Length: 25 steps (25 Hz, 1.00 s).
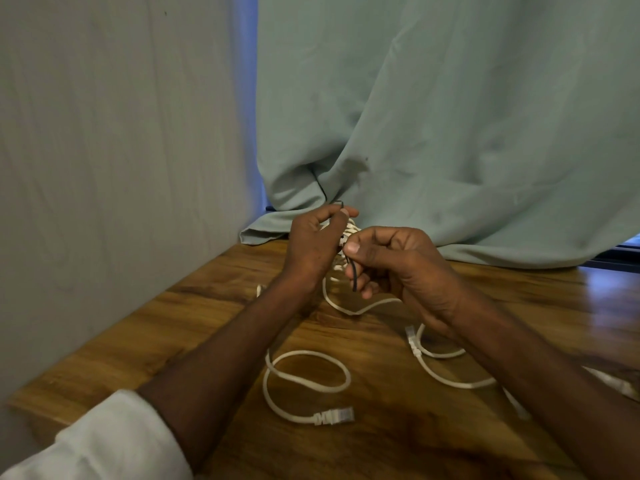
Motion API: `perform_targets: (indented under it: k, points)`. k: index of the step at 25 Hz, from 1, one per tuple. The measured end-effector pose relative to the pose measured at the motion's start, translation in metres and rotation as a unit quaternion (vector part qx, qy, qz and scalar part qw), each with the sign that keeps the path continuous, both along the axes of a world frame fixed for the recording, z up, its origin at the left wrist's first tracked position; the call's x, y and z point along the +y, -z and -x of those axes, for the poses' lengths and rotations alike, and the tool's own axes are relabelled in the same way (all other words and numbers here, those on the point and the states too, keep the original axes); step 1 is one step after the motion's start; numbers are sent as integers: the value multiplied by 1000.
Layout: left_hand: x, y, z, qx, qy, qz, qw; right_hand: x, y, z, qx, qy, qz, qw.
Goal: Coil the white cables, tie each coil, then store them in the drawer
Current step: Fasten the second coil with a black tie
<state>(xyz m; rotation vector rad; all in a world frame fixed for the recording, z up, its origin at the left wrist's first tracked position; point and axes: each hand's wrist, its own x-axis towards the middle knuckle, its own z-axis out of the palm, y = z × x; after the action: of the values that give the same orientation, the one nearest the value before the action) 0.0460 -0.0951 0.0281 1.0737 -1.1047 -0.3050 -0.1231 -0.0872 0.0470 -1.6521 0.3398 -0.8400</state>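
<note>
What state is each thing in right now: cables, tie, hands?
White coiled cable bundle: held up between both hands, being tied.
Thin black tie: wrapped around the coil, both ends pinched.
Left hand: grip pinches the tie's upper end.
Right hand: grip pinches the tie's lower end.
Loose white cable with clear plug: uncoiled, lying on the wooden table.
Second loose white cable: uncoiled, on the table.

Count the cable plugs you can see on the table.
2 clearly: one plug near the front, at a loose cable's end; another plug beside the right forearm. Arms may hide others; the right edge is blurred.
</note>
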Motion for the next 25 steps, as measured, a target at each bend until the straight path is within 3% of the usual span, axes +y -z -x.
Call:
perform_targets:
  k: [6,11,14,18,25]
  points:
    - [0,2,-2,-62,-14,33,997,-4,-8,4,-50,4,-22,998]
    - [2,8,8,-200,52,62,976,-13,-9,5,-125,163,-26,978]
    - [5,8,15,-246,97,56,963,-21,-9,8,-110,227,-12,968]
    - [8,6,14,-249,89,42,964,-27,-10,13,-97,281,2,955]
    - [9,3,8,-261,130,17,956,-30,-13,18,-33,286,62,956]
